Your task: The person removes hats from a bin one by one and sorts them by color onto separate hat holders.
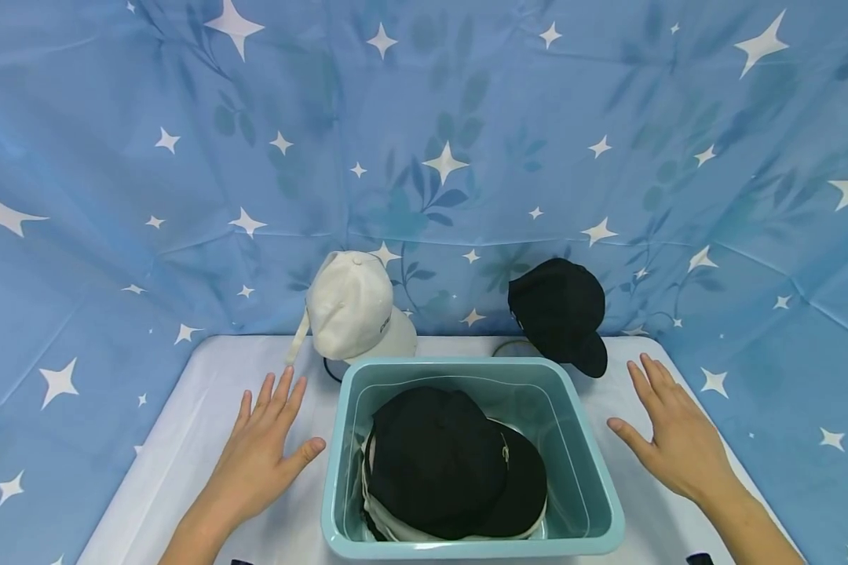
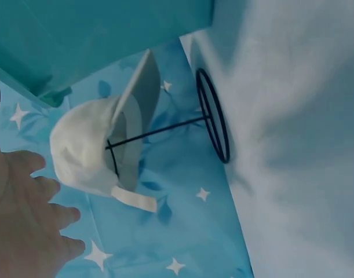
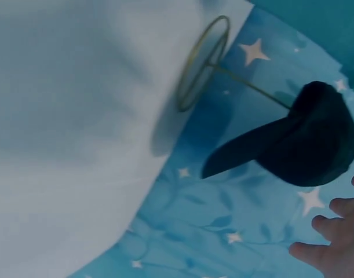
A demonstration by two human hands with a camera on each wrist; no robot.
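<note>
Empty and outstretched, the left hand (image 1: 265, 447) and right hand (image 1: 678, 441) are flanking a lower-centre bin (image 1: 473, 547) of caps (image 1: 438, 455) on a white table (image 1: 205, 416) — white cap (image 1: 349, 306) and black cap (image 1: 561, 310) perching mid-frame before a starry blue curtain (image 1: 311, 102).

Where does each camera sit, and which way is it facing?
Head: worn on the head, facing forward and down over the blue bin; left hand, right hand and forearms show.
Left wrist: on that wrist, facing the white cap and its black stand; the left hand partly shows at left.
Right wrist: on that wrist, facing a black cap on its gold stand; the right hand partly shows lower right.
Shared: head and left wrist, the white cap; head and right wrist, that black cap.
</note>
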